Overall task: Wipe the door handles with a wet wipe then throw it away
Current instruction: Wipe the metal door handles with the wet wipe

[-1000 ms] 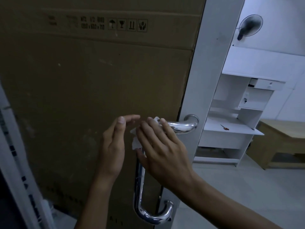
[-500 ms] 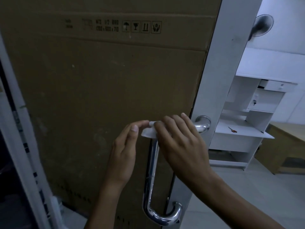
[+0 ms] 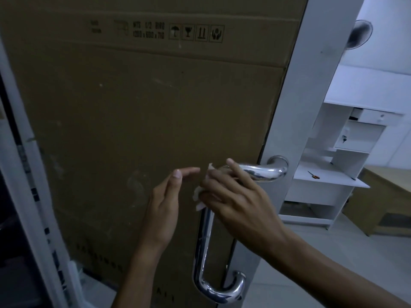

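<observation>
The wet wipe is a small crumpled white piece, pressed against the top bend of the chrome door handle, a little below the centre of the view. The right hand holds it there: the fingers are curled over the horizontal part of the handle and cover most of the wipe, so only its white edges show at 9 o'clock of the hand. The left hand is just beside it, at 9 o'clock of the wipe, with straight relaxed fingers pointing toward the wipe; it holds nothing, and I cannot tell if a fingertip touches the wipe.

The handle is a long U-shaped bar. From the wipe it goes down toward 6 o'clock and bends back into the white door frame near the bottom of the view. At 9 to 12 o'clock of the handle, a large brown cardboard sheet fills the door, with black handling symbols printed near its top.

At 3 o'clock, behind the door frame, stands a white desk with shelves and a small drawer. A small tool with orange handle lies on it. At 1 o'clock a dark wall fan is partly hidden by the frame.
</observation>
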`<state>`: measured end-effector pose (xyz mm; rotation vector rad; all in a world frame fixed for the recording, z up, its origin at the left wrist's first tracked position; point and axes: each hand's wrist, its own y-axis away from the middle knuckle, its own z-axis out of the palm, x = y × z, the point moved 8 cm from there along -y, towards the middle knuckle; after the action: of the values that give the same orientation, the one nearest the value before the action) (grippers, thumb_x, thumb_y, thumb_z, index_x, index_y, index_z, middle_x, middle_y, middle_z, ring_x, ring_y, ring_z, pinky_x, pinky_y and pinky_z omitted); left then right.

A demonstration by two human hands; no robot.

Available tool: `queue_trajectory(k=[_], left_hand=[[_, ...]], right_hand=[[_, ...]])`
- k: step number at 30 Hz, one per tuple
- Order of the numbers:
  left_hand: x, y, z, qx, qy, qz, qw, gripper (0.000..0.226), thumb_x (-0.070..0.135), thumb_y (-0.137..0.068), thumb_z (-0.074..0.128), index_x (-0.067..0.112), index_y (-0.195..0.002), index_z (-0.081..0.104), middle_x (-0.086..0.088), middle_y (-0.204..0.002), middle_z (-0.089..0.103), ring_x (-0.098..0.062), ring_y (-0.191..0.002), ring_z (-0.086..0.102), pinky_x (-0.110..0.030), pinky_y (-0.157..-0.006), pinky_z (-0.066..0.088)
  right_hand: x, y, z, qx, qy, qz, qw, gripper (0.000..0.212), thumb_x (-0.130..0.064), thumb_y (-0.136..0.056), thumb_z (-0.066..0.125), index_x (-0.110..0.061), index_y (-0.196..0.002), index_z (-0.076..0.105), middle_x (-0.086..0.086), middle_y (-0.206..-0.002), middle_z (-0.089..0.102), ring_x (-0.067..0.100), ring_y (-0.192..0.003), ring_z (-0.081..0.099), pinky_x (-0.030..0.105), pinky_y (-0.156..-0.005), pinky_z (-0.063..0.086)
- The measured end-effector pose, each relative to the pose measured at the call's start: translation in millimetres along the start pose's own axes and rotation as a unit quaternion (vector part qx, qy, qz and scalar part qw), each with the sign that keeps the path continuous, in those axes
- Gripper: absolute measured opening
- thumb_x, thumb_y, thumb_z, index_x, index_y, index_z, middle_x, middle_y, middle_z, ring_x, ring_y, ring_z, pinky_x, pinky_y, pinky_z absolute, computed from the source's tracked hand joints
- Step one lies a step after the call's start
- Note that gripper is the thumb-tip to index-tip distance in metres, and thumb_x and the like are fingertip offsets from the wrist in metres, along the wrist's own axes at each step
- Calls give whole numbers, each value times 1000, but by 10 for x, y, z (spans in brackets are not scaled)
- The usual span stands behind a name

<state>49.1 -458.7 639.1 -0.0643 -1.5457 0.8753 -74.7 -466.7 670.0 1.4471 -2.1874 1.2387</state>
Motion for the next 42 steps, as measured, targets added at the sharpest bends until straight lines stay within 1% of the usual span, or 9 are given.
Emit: queue_trajectory(k=[5, 10, 13, 22, 28, 35, 37, 40, 42], left_hand=[[116, 74, 164, -30, -5, 13, 999, 39, 39, -98, 32, 30, -116, 65, 21, -116, 66, 5, -116, 56, -6, -91, 40], [294, 109, 412, -48, -39, 82, 995, 36, 26, -100, 36, 20, -126, 60, 16, -127, 60, -1, -124, 51, -10, -97, 40], [344, 135, 519, -56, -81, 105, 990, 34, 23, -101, 38, 22, -128, 59, 16, -130, 57, -2, -127, 48, -11, -99, 38], [477, 98, 604, -58, -151, 138, 977, 33, 30, -99, 40, 26, -124, 61, 16, -127, 58, -8, -127, 49, -10, -97, 39], [493, 35, 629, -69, -192, 147, 968, 33, 34, -98, 39, 28, -121, 62, 20, -127, 57, -4, -126, 48, -16, -99, 40], [455, -69, 535, -59, -118, 123, 984, 29, 23, -99, 42, 20, -112, 68, 11, -117, 62, -6, -116, 56, -10, -92, 41], [428, -85, 525, -67, -99, 114, 986, 31, 23, -99, 41, 18, -112, 69, 11, -113, 63, -6, -114, 58, -10, -91, 42], [393, -111, 519, -78, -79, 100, 989, 33, 25, -99, 39, 19, -111, 68, 12, -111, 64, -6, -112, 59, -11, -90, 42], [379, -117, 526, -83, -73, 92, 990, 33, 26, -99, 38, 19, -111, 68, 13, -111, 64, -3, -111, 59, -10, -88, 42]], right_hand=[[312, 161, -122, 104, -44, 79, 991, 37, -10, -91, 54, -17, -126, 64, 8, -131, 61, 25, -126, 51, 43, -121, 15], [483, 337, -165, 198, -82, 189, 958, 33, -14, -90, 65, -16, -123, 65, 9, -124, 65, 25, -117, 54, 43, -115, 29], [556, 428, -199, 238, -115, 250, 932, 24, -20, -93, 61, -13, -114, 69, 9, -116, 67, 24, -111, 56, 42, -111, 33], [618, 582, -136, 282, -172, 284, 900, 24, -25, -94, 60, -18, -116, 57, 9, -116, 63, 25, -111, 53, 44, -105, 39], [739, 832, 22, 302, -230, 344, 859, 35, -30, -91, 59, -22, -125, 53, 7, -123, 49, 16, -115, 43, 16, -99, 36], [827, 980, 123, 357, -303, 385, 795, 37, -10, -91, 61, -6, -127, 57, 7, -130, 55, 13, -126, 51, 22, -106, 43], [743, 919, 103, 345, -298, 368, 810, 36, -9, -94, 56, -4, -130, 55, 10, -136, 54, 21, -132, 49, 30, -110, 40], [519, 731, 4, 318, -223, 273, 880, 31, -15, -100, 50, -4, -129, 57, 11, -139, 52, 26, -136, 45, 37, -112, 38], [428, 665, -17, 304, -183, 216, 910, 29, -13, -100, 52, -5, -128, 58, 11, -138, 53, 26, -136, 45, 41, -109, 41]])
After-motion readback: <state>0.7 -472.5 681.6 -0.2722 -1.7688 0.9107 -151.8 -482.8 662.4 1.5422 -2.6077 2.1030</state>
